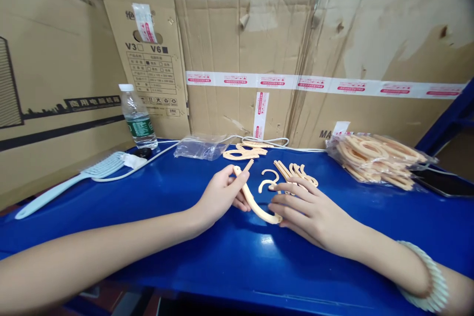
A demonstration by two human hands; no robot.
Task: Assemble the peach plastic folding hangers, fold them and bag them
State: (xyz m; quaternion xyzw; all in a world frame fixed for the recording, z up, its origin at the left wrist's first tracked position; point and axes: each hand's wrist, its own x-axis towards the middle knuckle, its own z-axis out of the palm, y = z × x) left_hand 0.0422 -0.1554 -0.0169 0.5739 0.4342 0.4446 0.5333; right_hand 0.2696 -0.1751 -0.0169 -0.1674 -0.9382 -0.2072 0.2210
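One cream curved hanger arm [255, 204], plastic-looking: we are pinching it near its upper end in our left hand [219, 191], above the tabletop [207, 266], apparently steadying it. Our right hand [310, 211] is bending its fingers about the lower end; whether it is gripping, we cannot tell. Several loose hooks [265, 182] and straight strips [283, 170] are lying just beyond, probably for easy reach. Clear-bagged hanger parts [374, 155] are sitting farther off at right, the film apparently holding the pieces together.
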